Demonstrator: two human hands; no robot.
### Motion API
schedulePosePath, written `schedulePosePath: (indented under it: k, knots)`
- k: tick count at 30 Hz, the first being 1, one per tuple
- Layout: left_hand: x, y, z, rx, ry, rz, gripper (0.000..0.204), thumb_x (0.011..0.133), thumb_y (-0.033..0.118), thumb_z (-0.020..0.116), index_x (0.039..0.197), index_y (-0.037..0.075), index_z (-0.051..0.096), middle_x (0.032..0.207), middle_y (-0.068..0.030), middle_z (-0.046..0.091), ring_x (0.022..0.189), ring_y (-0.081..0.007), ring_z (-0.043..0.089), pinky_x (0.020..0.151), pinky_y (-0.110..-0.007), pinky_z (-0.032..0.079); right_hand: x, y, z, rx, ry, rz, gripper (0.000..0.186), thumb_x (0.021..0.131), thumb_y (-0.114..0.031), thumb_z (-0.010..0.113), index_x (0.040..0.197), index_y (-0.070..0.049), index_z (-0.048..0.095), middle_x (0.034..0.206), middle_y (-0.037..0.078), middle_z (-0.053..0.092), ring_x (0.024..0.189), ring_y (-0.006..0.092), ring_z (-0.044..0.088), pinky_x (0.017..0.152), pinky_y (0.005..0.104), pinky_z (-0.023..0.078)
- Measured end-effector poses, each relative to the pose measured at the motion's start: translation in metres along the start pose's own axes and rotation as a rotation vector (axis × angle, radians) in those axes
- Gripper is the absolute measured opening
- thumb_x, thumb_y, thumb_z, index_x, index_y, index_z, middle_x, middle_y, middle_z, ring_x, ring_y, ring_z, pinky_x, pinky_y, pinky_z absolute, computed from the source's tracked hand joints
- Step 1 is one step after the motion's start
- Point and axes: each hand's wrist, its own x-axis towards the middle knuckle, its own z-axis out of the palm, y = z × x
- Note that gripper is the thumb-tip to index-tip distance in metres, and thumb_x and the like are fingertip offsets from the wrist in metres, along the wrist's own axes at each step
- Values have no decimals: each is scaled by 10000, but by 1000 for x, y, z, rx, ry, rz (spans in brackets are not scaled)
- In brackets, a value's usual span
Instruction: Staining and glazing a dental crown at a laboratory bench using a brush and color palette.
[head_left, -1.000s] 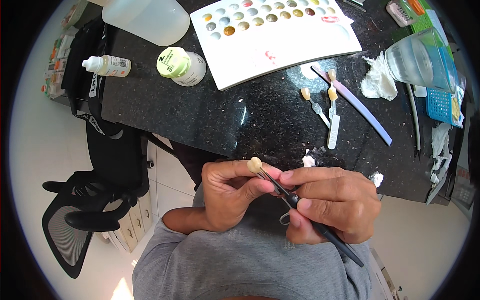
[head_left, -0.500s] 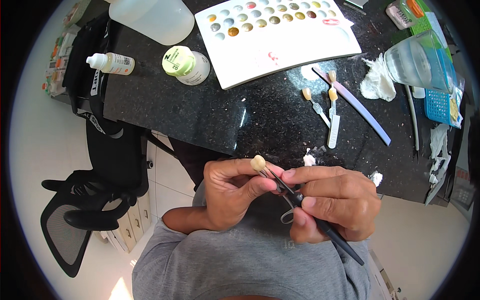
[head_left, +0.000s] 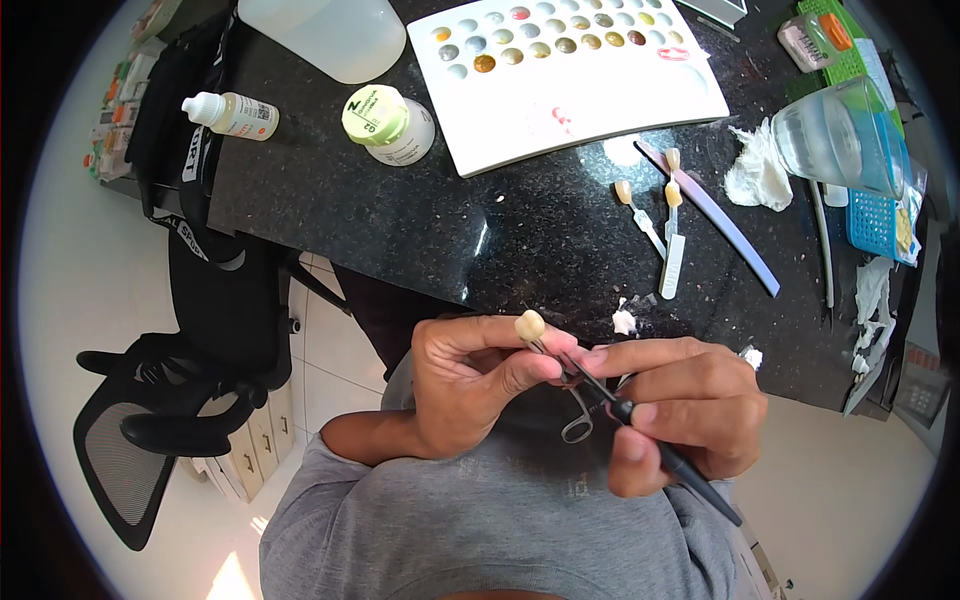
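Observation:
A cream-coloured dental crown [head_left: 530, 324] sits at the tips of slim metal forceps [head_left: 577, 428], whose ring handle hangs below my fingers. My left hand [head_left: 455, 385] is closed around the forceps, thumb and index finger pinching just under the crown. In my right hand [head_left: 700, 400] is a thin tool with a black handle [head_left: 700, 488], gripped like a pen. Its narrow tip points up and left toward my left fingertips, below the crown; whether it touches anything is hard to see. Beyond my hands, tooth shade tabs [head_left: 672, 268] lie on the black counter.
On the counter [head_left: 380, 230] stand a white palette [head_left: 590, 130] with coloured wells, a green-lidded jar [head_left: 400, 135], a dropper bottle [head_left: 240, 115] and a water glass [head_left: 835, 140]. Crumpled tissue [head_left: 757, 175], a lavender strip [head_left: 735, 235] and a blue basket [head_left: 875, 222] lie right.
My right hand has shifted slightly right and down, drawing the black-handled tool's tip back from near the crown. My left hand still holds the forceps. The whole view has shifted a little.

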Motion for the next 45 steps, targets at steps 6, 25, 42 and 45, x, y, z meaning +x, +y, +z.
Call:
schedulePosePath:
  k: [6,25,42,45]
  knots:
    - [2,10,-4,79,32,-21,149,806,24,683,935,-49,667,922,-186,679,843,-226,681,740,-286,567,3,-8,-7,50,48,158,268,720,58,693,971,51,599,809,153,618,706,211,656,627,258,569]
    - [13,54,-74,709,-104,369,271,705,55,770,960,13,690,814,-91,706,701,-154,694,595,-216,538,168,57,15,-323,-385,241,145,828,-121,605,813,21,579,814,94,632,954,193,632,754,279,492]
    - [16,55,-85,678,-193,342,296,709,62,768,989,14,686,839,-89,707,687,-159,696,579,-216,560,166,63,22,-356,-495,280,60,732,-31,561,743,25,577,741,67,568,975,257,635,819,341,489]
    - [15,53,-86,677,-184,339,294,709,73,771,986,20,689,840,-86,708,679,-159,695,570,-214,558,167,64,20,-345,-498,285,62,730,-31,563,745,28,578,739,65,566,970,259,636,823,345,489]
